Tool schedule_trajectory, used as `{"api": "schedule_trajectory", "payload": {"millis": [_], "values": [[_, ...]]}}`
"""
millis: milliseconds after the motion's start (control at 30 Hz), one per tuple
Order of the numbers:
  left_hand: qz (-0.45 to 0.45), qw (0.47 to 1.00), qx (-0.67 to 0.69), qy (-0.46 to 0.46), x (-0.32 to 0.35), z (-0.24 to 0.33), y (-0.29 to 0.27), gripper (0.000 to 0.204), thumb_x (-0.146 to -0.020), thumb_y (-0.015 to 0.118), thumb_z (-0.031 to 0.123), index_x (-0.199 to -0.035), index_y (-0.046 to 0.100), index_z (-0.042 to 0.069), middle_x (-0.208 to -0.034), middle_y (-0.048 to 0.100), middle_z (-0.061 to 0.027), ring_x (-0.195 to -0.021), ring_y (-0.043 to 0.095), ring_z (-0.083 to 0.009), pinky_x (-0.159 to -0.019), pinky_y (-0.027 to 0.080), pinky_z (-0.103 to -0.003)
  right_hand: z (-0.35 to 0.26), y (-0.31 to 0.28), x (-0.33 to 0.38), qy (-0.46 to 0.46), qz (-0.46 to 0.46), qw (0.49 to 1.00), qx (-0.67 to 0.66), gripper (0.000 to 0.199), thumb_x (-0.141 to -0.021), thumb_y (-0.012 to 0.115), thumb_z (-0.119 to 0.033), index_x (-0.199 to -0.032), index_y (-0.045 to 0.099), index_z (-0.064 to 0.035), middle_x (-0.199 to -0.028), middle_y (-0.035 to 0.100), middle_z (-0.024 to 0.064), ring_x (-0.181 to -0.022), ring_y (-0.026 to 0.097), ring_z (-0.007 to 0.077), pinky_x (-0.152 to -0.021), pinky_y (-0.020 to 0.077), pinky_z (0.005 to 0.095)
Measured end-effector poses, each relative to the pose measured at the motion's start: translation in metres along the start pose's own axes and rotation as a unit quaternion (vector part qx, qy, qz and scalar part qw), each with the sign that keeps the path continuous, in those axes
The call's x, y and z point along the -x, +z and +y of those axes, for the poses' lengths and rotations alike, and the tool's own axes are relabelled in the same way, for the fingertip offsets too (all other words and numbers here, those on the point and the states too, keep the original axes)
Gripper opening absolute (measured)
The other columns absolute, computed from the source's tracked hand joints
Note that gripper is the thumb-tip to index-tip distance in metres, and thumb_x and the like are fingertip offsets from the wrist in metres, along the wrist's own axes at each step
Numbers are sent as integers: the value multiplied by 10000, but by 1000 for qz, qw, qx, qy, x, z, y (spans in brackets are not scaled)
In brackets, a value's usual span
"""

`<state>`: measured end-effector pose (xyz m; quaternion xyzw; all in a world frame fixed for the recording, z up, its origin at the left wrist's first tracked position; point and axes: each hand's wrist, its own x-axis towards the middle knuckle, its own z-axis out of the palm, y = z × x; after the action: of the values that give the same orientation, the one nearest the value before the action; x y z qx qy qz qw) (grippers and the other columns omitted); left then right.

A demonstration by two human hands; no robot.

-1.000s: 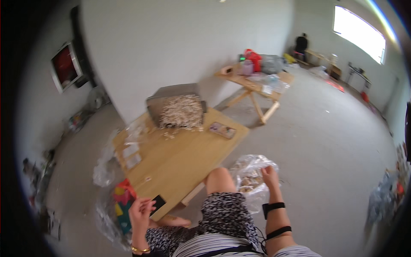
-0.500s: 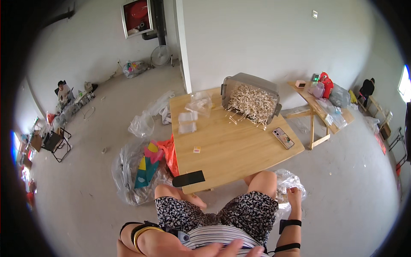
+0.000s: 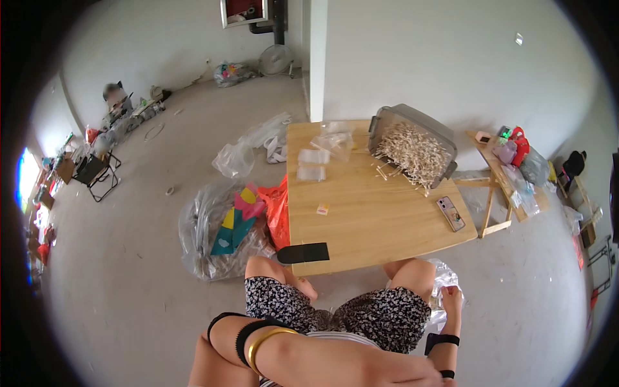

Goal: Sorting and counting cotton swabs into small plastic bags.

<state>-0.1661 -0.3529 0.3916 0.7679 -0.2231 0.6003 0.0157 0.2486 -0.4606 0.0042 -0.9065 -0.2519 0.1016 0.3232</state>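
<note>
Currently, with the wooden surface point(image 3: 380, 229) as the clock face, the right hand point(image 3: 452, 300) is down at five o'clock, just off the near edge beside the person's knee. Its fingers look bent inward at the clear plastic bag point(image 3: 445, 274), which sits at that same five o'clock spot; whether they grip the film, I cannot tell. The left hand point(image 3: 412, 371) lies across the body near six o'clock, beside the lower black strap point(image 3: 447, 374) on the right forearm. It is blurred, so how far its fingers are open, or what they hold, cannot be told.

On the surface, a grey plastic bin point(image 3: 412, 113) lies tipped at one o'clock, cotton swabs point(image 3: 412, 155) spilling from its mouth. A smartphone point(image 3: 451, 214) rests between three and four, a black flat strip point(image 3: 306, 253) overhangs the edge at eight, a small orange-and-white box point(image 3: 322, 209) lies near nine, and clear plastic sleeves point(image 3: 313, 173) at ten. Beyond the nine o'clock edge hangs a red plastic bag point(image 3: 277, 209).
</note>
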Motion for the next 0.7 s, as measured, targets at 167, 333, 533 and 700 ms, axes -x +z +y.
{"api": "schedule_trajectory", "payload": {"millis": [167,333,533,700], "values": [[-142,972,-35,-185,47,-33,-68,248,-740,776,222,-972,701,174,-952,741,-33,-629,630,-158,-555,474,-253,-20,11,-7,-103,37,994,29,315,-863,690,-284,-988,692,5,-887,728,170,-845,706,302,-740,541,396],[-99,807,-129,-567,174,-103,-43,424,-809,758,172,-1163,579,22,-1124,685,-142,-838,686,-292,-695,545,-367,-122,44,-13,-151,12,985,-86,237,-879,684,-240,-981,693,-27,-899,707,183,-840,694,338,-734,543,426],[-464,599,-222,-613,331,-123,-33,727,-845,729,426,-1366,477,-15,-1454,450,-229,-1316,466,-412,-1077,418,-487,-203,133,-22,-207,-94,971,-68,246,-886,676,-265,-1055,697,-87,-1156,677,171,-1071,644,337,-885,523,450],[-475,575,-206,-634,372,-177,-6,806,-842,721,454,-1409,433,-42,-1491,411,-225,-1355,435,-409,-1095,412,-490,-233,196,-14,-240,-56,965,90,532,-935,613,-272,-1412,482,-76,-1538,394,134,-1445,321,346,-1183,265,513]]}}
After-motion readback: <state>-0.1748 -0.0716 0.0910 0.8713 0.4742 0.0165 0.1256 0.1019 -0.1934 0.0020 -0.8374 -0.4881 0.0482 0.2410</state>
